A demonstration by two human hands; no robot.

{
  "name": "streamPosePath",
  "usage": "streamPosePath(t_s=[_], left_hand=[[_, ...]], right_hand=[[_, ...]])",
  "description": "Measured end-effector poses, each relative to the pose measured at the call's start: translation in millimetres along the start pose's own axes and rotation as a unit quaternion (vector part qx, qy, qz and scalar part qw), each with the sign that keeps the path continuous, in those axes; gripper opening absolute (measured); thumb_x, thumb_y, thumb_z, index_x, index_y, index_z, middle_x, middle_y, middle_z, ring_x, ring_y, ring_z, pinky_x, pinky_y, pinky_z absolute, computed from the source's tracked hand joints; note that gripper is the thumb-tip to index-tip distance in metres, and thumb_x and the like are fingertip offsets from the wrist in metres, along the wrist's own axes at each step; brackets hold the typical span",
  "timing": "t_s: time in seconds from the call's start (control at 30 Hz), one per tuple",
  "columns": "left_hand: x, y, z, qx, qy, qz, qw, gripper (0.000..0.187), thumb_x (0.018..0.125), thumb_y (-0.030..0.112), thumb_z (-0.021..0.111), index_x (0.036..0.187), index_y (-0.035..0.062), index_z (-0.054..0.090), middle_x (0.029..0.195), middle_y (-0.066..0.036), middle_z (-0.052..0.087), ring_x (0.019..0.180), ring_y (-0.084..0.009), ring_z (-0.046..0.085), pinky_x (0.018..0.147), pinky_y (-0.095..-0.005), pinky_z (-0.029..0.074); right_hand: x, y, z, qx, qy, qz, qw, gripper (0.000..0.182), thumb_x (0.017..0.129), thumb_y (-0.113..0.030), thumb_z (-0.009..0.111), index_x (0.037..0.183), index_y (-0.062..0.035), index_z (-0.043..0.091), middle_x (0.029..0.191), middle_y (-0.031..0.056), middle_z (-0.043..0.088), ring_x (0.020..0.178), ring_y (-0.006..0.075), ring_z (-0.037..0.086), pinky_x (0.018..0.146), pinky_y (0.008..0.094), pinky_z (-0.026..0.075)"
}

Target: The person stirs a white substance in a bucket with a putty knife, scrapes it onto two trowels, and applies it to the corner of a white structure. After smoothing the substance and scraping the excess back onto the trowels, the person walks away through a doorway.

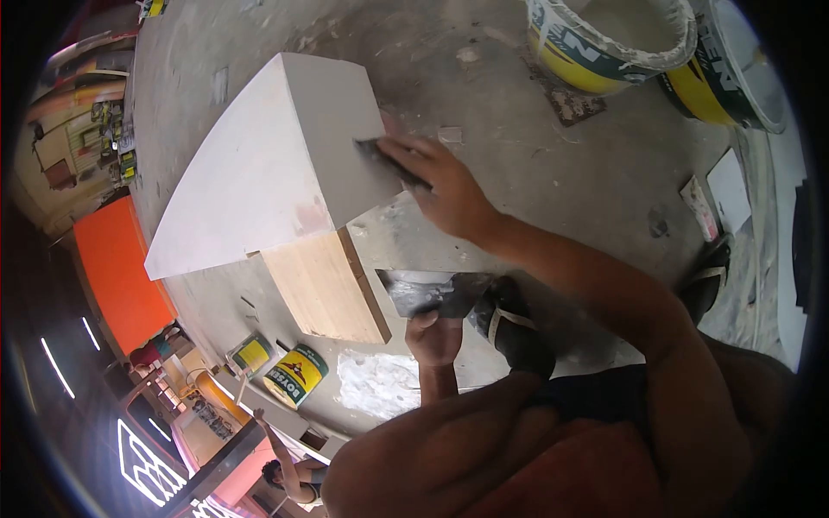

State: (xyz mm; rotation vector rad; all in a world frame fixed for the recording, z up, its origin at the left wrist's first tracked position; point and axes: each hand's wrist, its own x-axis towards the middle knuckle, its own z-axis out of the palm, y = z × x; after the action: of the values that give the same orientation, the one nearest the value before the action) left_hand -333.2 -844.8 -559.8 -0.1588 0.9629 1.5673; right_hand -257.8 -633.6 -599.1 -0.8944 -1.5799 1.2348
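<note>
A wedge-like block with a curved edge has a white face point(237, 177) and a smooth grey side point(332, 129). A bare wooden piece point(319, 285) adjoins its lower end. My right hand point(449, 190) is closed around a dark, thin-edged putty knife point(393, 162), seen nearly edge-on against the grey side; slight blur hides its exact shape. Below, my left hand point(432, 337) grips a wide metal putty spreader point(423, 292) smeared with grey-white paste. The spreader is held level with the wooden piece, apart from it, beside my foot point(505, 311).
Two paste-smeared buckets point(583, 65) point(734, 78) stand at the upper right. Paint cans point(296, 375) point(250, 354) and a white-stained sheet point(376, 384) lie near the wooden piece. An orange panel point(125, 272) is at the left. Another person point(298, 479) is at the lower left.
</note>
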Motion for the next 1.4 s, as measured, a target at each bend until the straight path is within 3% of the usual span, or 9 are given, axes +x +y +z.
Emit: streamPosePath(t_s=[0.13,0.27,0.33,0.37,0.5,0.6,0.67,0.9,1.4], left_hand=[[2.0,-2.0,7.2,-0.016,-0.012,-0.02,1.0,0.051,0.08,0.009,0.057,0.13,0.0013,0.05,0.127,-0.013,0.057,0.121,-0.0312,0.052,0.107,-0.0473,0.036],[14.7,-3.3,39.5,-0.023,-0.012,-0.031,0.999,0.043,0.088,0.017,0.054,0.128,0.0026,0.051,0.123,-0.012,0.059,0.117,-0.0283,0.054,0.103,-0.0444,0.04],[29.1,-3.0,57.8,0.019,0.038,0.005,0.999,0.04,0.095,0.026,0.048,0.127,0.0028,0.05,0.119,-0.011,0.059,0.113,-0.0245,0.056,0.098,-0.041,0.043],[34.2,-3.8,72.6,-0.033,-0.077,-0.009,0.996,0.042,0.098,0.031,0.043,0.128,0.0022,0.049,0.119,-0.01,0.058,0.11,-0.0217,0.057,0.095,-0.0363,0.046],[43.1,7.2,62.8,0.175,-0.035,0.057,0.982,0.046,0.096,0.033,0.045,0.127,-0.0013,0.046,0.116,-0.011,0.057,0.105,-0.0219,0.059,0.088,-0.0352,0.05],[22.6,16.0,96.4,0.254,0.04,0.071,0.964,0.062,0.087,0.033,0.061,0.13,-0.0078,0.044,0.11,-0.015,0.061,0.097,-0.0272,0.063,0.085,-0.037,0.051],[8.6,13.9,96.0,0.285,-0.055,0.079,0.954,0.059,0.085,0.028,0.065,0.127,-0.0089,0.047,0.112,-0.017,0.061,0.099,-0.0262,0.063,0.086,-0.0374,0.051],[0.0,14.9,76.4,0.281,-0.027,0.034,0.959,0.066,0.084,0.037,0.065,0.128,-0.009,0.046,0.118,-0.019,0.059,0.106,-0.0303,0.06,0.091,-0.0403,0.048],[-5.8,17.3,54.1,0.318,0.012,0.068,0.945,0.065,0.083,0.045,0.06,0.12,-0.0072,0.052,0.099,-0.019,0.065,0.084,-0.0287,0.064,0.074,-0.0374,0.052]], right_hand=[[-15.3,-3.1,-34.6,0.04,-0.139,0.027,0.989,0.056,0.075,0.013,0.054,0.127,-0.0081,0.058,0.13,0.0129,0.054,0.119,0.0308,0.052,0.102,0.0368,0.041],[-30.2,-29.1,-68.7,0.074,-0.087,0.013,0.993,0.05,0.075,0.011,0.054,0.122,-0.0053,0.061,0.129,0.0132,0.055,0.118,0.031,0.053,0.101,0.0374,0.041],[-33.6,-48.1,-79.8,0.11,-0.114,-0.08,0.984,0.048,0.076,0.006,0.057,0.122,-0.0055,0.06,0.131,0.0144,0.054,0.118,0.0321,0.053,0.1,0.0419,0.041],[-35.6,-53.5,-82.0,0.135,-0.156,-0.162,0.965,0.055,0.071,0.002,0.064,0.125,-0.0081,0.059,0.131,0.0158,0.053,0.12,0.034,0.051,0.1,0.0458,0.04],[-51.8,-49.6,-78.2,0.16,-0.178,-0.168,0.956,0.074,0.06,0.008,0.064,0.131,-0.0128,0.054,0.134,0.0148,0.047,0.125,0.0337,0.045,0.106,0.0423,0.036],[-35.7,-20.6,-88.6,-0.046,-0.191,-0.1,0.975,0.07,0.065,0.011,0.06,0.131,-0.0112,0.052,0.133,0.0152,0.048,0.126,0.0337,0.043,0.106,0.0412,0.036],[-10.7,-5.9,-84.2,-0.064,-0.176,-0.048,0.981,0.06,0.075,0.01,0.053,0.132,-0.0079,0.049,0.132,0.0172,0.047,0.125,0.0349,0.043,0.107,0.0433,0.034],[112.0,20.9,-19.8,0.016,0.026,-0.091,0.995,0.053,0.079,0.01,0.044,0.13,-0.0042,0.05,0.129,0.0157,0.049,0.123,0.0321,0.046,0.106,0.0378,0.036],[17.2,-21.5,0.6,0.06,-0.003,-0.034,0.998,0.067,0.073,0.019,0.049,0.135,-0.0083,0.047,0.135,0.0139,0.043,0.128,0.0324,0.042,0.107,0.0387,0.036]])
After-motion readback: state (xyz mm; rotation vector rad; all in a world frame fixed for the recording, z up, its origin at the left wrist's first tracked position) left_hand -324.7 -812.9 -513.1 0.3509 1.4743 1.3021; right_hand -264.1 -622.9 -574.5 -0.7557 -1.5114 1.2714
